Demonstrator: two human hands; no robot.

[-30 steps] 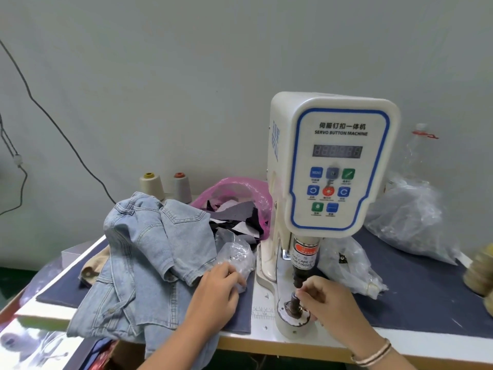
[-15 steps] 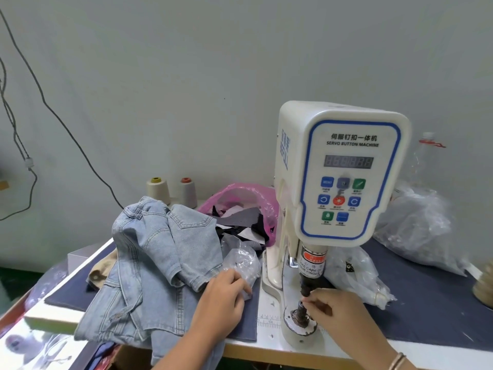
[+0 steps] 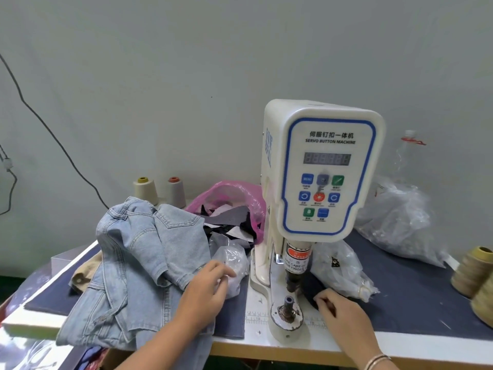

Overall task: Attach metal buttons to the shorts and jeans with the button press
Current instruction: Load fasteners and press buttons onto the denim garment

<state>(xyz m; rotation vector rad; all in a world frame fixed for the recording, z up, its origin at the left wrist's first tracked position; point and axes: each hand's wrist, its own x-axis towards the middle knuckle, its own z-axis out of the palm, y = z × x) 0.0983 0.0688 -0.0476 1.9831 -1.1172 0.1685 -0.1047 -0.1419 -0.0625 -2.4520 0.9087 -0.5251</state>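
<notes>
Right hand (image 3: 340, 308) has left the press post (image 3: 288, 303), fingers curled; left hand (image 3: 210, 287) still pinches the plastic bag (image 3: 232, 260).

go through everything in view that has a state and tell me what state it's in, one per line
Press display: no lit number.
Lower die: bare, no fabric over it.
Left hand: on the clear bag, fingers in it.
Right hand: fingers curled beside the die, pinch unclear.
Denim: heaped, not under the press.
Pink bag: open, scraps inside.

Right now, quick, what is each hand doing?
Left hand: fingers in the small clear plastic bag, pinching at it.
Right hand: fingers curled beside the press's lower die; whether it holds anything cannot be told.
</notes>
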